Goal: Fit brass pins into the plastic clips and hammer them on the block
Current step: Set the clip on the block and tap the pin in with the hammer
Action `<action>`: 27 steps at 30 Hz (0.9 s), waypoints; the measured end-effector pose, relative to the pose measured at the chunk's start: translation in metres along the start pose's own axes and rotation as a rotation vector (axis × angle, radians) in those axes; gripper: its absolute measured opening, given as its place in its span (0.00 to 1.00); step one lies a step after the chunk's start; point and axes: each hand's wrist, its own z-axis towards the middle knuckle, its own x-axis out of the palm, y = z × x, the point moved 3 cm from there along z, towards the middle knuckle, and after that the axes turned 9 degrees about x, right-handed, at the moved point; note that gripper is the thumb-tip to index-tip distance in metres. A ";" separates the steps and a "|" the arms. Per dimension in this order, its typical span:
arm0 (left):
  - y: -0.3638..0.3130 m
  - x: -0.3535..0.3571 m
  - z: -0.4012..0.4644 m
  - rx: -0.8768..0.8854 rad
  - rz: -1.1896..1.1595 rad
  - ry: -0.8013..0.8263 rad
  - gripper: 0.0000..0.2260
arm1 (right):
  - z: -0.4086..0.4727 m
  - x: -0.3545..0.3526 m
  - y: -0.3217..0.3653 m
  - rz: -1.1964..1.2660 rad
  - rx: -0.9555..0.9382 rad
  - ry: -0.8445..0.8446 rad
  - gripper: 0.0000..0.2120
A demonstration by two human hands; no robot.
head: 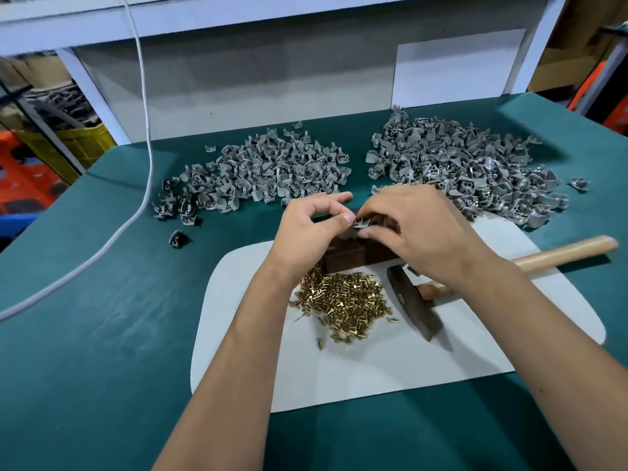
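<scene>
**Pin seating over the block: both hands engaged on one clip**

The green table (102, 334) carried a white mat (390, 362) at 6 o'clock, with two grey clip heaps beyond it: the left heap (265, 171) at 11 o'clock and the right heap (469, 171) at 1 o'clock. The hammer (414, 300) lay untouched at 4 o'clock of the dark block (343, 254), just beside the brass pins (343, 300) piled at its 6 o'clock. Above the block, a single plastic clip (362, 225) was pinched between the left hand (306, 229) and the right hand (418, 229), fingertips curled and pressed together on it. Whether a pin was already entered could not be told. It was judged that the pin should be held square to its hole and pushed fully home by finger before the clip was rested flat on the block; a tilted pin would likely bend under the hammer.
</scene>
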 end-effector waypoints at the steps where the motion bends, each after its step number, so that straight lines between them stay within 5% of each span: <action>1: 0.000 0.000 0.000 0.002 0.001 -0.004 0.13 | -0.001 0.001 0.001 -0.008 -0.015 -0.023 0.09; 10: -0.001 0.007 0.001 0.028 0.016 0.017 0.11 | -0.002 0.009 0.004 -0.019 -0.087 -0.039 0.12; 27: -0.005 0.008 0.000 0.056 -0.122 0.123 0.20 | -0.006 0.004 0.015 0.016 -0.248 -0.127 0.16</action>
